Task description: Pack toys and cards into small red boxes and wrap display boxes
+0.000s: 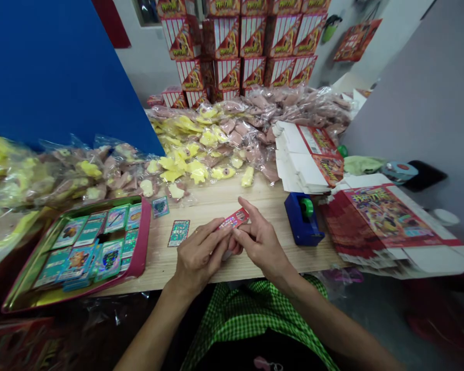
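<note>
My left hand [199, 256] and my right hand [260, 240] meet over the near edge of the wooden table [216, 203]. Together they pinch a small red printed packet [235, 218], which pokes up between the fingertips. Both hands have their fingers closed on it. A green trading card [178, 232] lies flat on the table just left of my left hand. Another small card [160, 206] lies farther back to the left.
A pink-rimmed tray [141, 257] of several green cards sits at the left. Bagged yellow and pink toys [201, 149] pile across the back. A blue tape dispenser [303, 219] and stacks of flat red cartons [386, 216] stand right; red boxes [239, 41] line the wall.
</note>
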### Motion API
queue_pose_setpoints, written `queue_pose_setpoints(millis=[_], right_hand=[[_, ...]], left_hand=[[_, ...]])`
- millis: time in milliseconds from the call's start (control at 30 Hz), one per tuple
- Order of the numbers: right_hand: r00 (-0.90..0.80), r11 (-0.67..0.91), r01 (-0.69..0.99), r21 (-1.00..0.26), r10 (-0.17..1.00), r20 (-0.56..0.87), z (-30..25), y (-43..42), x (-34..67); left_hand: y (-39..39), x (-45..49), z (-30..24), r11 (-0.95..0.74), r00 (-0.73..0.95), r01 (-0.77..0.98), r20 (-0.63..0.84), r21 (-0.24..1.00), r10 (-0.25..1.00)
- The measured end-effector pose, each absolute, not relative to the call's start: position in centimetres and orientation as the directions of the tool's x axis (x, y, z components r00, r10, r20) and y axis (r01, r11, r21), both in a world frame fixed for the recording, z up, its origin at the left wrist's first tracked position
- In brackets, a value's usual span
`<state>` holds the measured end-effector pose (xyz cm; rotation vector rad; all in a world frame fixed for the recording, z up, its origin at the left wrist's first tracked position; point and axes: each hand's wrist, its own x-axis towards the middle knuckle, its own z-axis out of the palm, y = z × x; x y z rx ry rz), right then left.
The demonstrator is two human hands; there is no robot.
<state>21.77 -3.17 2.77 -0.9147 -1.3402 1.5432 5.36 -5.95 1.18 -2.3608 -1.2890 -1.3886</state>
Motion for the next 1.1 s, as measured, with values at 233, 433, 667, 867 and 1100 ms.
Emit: queue_pose_setpoints(millis=[233,433,667,867,1100], right_hand=[[-0.285,-0.055,-0.21,-0.976,0.958,0.008,1.8,-3.4,21.3],[-0.258,-0.066,-0.209,-0.976,0.966,-0.01,1.3,-3.4,20.9],[-0.215,-0.001,-0.03,-1.0,0.977,0.006,1.1,-2.8,20.6],[-0.17,0.034,0.581,-0.813,0.982,-0.08,2.7,0.3,22.3],[0.108,-0.141,0.869,-0.475,0.99,-0.096,2.8,12.7,23.8]], left_hand=[[-5.2,5.7,3.5,-0.58,0.166,0.621,0.635,0.527,0.754],[-3.7,5.8,6.0,-0.287,0.129,0.612,0.265,0.736,0.955],[-3.3,6.2,6.0,-0.455,0.234,0.712,0.43,0.535,0.872],[-3.5,3.4,3.9,-0.178,-0.252,0.638,0.421,0.749,0.871],[-4.7,2.5,-4.0,0.02,-0.318,0.735,0.318,0.678,0.893]])
